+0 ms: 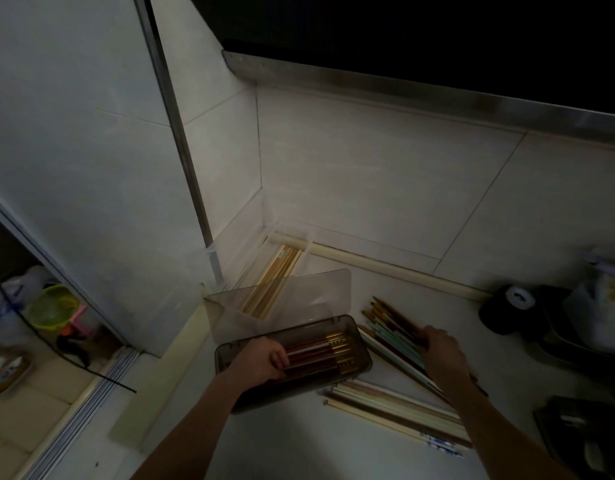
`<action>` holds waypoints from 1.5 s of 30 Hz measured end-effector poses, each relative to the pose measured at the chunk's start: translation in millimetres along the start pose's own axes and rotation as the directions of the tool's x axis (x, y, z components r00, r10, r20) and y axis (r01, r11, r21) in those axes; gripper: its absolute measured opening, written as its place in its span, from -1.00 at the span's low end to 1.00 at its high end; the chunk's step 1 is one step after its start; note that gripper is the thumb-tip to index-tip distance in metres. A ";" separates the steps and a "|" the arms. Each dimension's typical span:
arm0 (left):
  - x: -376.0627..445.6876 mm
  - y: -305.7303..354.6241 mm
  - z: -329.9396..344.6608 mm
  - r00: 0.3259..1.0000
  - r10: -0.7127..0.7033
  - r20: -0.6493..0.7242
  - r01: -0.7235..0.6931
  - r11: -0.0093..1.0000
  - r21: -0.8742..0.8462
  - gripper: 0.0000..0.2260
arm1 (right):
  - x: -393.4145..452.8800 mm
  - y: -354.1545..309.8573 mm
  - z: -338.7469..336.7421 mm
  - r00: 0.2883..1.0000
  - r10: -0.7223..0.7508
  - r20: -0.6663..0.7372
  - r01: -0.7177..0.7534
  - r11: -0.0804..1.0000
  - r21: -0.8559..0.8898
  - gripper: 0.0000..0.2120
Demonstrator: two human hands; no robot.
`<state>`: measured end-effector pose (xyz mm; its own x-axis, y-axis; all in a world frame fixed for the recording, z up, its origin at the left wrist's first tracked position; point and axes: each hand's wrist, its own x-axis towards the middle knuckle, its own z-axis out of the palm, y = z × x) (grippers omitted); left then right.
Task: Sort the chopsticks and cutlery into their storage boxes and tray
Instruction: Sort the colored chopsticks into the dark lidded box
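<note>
Left hand [264, 358] is down inside the smoky storage box [363, 355], fingers curled over the red-and-gold chopsticks [319, 355] lying in it. At three o'clock from the box, the right hand [441, 348] grips the dark loose chopsticks [389, 315] on the surface [333, 455] — how many, the dim light hides. Pale chopsticks [385, 407] lie at five o'clock. At twelve o'clock, a clear box [229, 310] holds bamboo chopsticks [278, 275].

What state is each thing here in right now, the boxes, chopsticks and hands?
Smoky box: lid open, holds red-and-gold chopsticks.
Clear box: holds pale chopsticks.
Loose chopsticks: heaped on counter.
Left hand: inside smoky box, on chopsticks.
Right hand: gripping loose chopsticks.
</note>
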<state>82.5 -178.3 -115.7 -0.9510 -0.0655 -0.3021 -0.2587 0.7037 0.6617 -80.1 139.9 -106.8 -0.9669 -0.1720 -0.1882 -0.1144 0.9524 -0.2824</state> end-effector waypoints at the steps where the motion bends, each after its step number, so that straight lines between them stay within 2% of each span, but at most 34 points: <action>1: 0.2 1.1 -0.6 1.000 -0.003 0.007 0.003 1.000 0.002 -0.83 | 1.9 0.0 0.2 1.000 -0.005 -0.008 0.005 1.000 0.008 -0.75; 5: 2.5 -0.7 -1.2 1.000 -0.014 -0.006 0.014 1.000 0.003 -0.74 | 6.0 -2.2 0.1 0.999 -0.010 0.032 0.008 0.998 0.062 -0.94; 8: 3.1 -1.0 -1.0 1.000 -0.018 -0.012 0.018 1.000 0.023 -0.68 | 8.2 0.5 2.4 1.000 -0.009 0.025 0.008 0.997 0.072 -0.84; 14: 1.2 3.0 0.3 1.000 0.000 -0.016 0.000 1.000 -0.007 -0.80 | 6.8 -2.6 3.8 1.000 -0.003 0.011 0.003 1.000 -0.004 -0.91; 18: -2.1 15.1 0.7 0.998 0.034 -0.060 -0.038 0.997 -0.069 -0.77 | 1.7 -8.0 -0.3 0.994 -0.014 -0.106 0.006 0.997 -0.073 -0.88; 21: -2.5 33.1 -0.8 0.992 0.061 -0.113 -0.077 0.985 -0.152 -0.75 | -8.4 -25.2 -6.4 0.974 -0.056 -0.217 0.075 0.994 0.077 -0.87; 24: -0.6 56.9 0.2 0.991 0.059 -0.118 -0.086 0.968 -0.237 -0.80 | -29.7 -54.2 -16.9 0.931 -0.114 -0.346 0.216 0.938 0.271 -0.90; 29: 2.0 96.3 0.1 0.989 0.036 -0.144 -0.087 0.927 -0.365 -0.66 | -66.6 -105.3 -30.2 0.861 -0.188 -0.473 0.439 0.744 0.504 -0.91; 33: 2.8 112.9 1.6 0.990 0.086 -0.115 -0.124 0.912 -0.392 -0.65 | -73.2 -134.5 -26.6 0.846 -0.083 -0.526 0.455 0.626 0.633 -0.94; 36: -0.3 113.1 2.0 0.964 0.106 -0.245 -0.183 0.931 -0.316 -0.62 | -80.8 -148.2 -23.1 0.826 -0.041 -0.562 0.487 0.552 0.677 -0.96; 38: -2.9 110.5 1.4 0.934 0.140 -0.328 -0.231 0.938 -0.258 -0.62 | -86.9 -154.8 -17.1 0.847 -0.012 -0.532 0.459 0.524 0.718 -0.95; 40: -5.4 105.7 1.4 0.918 0.187 -0.349 -0.267 0.943 -0.197 -0.68 | -89.7 -160.8 -9.1 0.890 0.054 -0.453 0.370 0.498 0.785 -0.95; 43: -11.2 93.2 1.7 0.920 0.191 -0.343 -0.246 0.962 -0.122 -0.75 | -89.2 -164.8 -0.3 0.955 0.157 -0.253 0.163 0.434 0.886 -0.85; 45: -18.2 80.1 0.8 0.930 0.162 -0.329 -0.208 0.972 -0.108 -0.75 | -86.6 -160.5 2.6 0.970 0.214 -0.113 0.035 0.339 0.940 -0.76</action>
<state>79.2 -120.2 -57.7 -0.9824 -0.1796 0.0519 -0.0723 0.6210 0.7805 22.6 1.3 -47.7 -0.9884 0.0651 -0.1369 0.1420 0.0808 -0.9866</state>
